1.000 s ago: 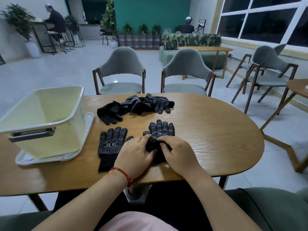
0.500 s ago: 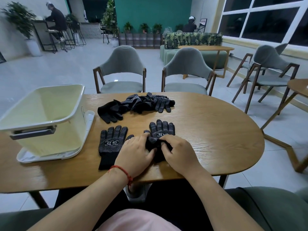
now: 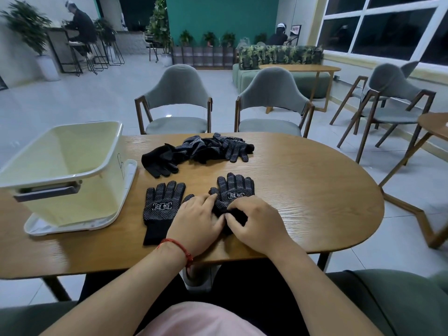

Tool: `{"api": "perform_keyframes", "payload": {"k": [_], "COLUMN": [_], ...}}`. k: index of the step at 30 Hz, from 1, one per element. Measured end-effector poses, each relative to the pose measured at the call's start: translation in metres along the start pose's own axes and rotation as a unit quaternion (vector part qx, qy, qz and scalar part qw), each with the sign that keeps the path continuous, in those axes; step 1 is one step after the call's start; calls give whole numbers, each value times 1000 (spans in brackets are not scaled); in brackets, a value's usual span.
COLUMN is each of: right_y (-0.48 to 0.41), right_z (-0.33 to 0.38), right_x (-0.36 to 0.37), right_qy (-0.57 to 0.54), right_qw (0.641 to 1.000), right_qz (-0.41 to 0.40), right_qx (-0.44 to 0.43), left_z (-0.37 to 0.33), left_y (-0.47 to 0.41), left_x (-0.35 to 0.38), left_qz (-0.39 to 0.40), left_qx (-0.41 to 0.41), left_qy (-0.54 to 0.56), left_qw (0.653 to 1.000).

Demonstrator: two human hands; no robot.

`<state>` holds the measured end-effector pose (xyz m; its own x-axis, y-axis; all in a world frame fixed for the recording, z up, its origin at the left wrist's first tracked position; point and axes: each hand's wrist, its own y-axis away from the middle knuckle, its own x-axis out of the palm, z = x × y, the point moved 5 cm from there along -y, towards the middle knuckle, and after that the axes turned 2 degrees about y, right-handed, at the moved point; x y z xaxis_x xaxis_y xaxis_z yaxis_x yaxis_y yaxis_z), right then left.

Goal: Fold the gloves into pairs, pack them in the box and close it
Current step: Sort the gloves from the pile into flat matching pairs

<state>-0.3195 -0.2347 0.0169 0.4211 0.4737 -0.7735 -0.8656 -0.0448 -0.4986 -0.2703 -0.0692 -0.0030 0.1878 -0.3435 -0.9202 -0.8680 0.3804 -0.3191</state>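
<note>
Two black dotted gloves lie flat near the table's front edge. On the left glove nothing rests but the edge of my left hand. My left hand and my right hand both pinch the bunched cuff of the right glove, whose fingers point away from me. A heap of several more black gloves lies farther back at the table's middle. The pale yellow plastic box stands open at the left, on top of its white lid.
The oval wooden table has bare wood to the right of the gloves. Two grey chairs stand behind it, more chairs at the right. People sit far back in the room.
My fingers have worked slightly on the right glove's cuff, gathering it. The view has shifted a little; the gloves and the box stay in place.
</note>
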Motion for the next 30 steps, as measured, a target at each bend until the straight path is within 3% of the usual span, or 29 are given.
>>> {"api": "perform_keyframes", "payload": {"k": [4,8,11,14,18,22,30], "right_y": [0,-6,-20,-35,-39,-34,-40], "right_z": [2,-8,-28,-42,-43,-45,-46], "right_x": [-3,-6,-2,11,25,27,25], "right_qy": [9,-42,-55,-29,8,83,35], "right_qw": [1000,997,994,997,987,978,968], "right_qz": [5,-56,-73,20,153,174,230], "right_qx": [5,38,64,63,53,77,88], "left_z": [-1,-1,-6,-14,-12,-13,-17], "left_y": [0,2,4,7,6,6,10], "left_x": [1,-4,-13,-12,-10,-11,-16], "left_qz": [9,-14,-21,-2,29,33,22], "left_qx": [2,10,65,137,130,130,136], "left_qy": [-3,29,67,76,87,93,91], "left_qw": [1000,999,995,988,987,987,986]}}
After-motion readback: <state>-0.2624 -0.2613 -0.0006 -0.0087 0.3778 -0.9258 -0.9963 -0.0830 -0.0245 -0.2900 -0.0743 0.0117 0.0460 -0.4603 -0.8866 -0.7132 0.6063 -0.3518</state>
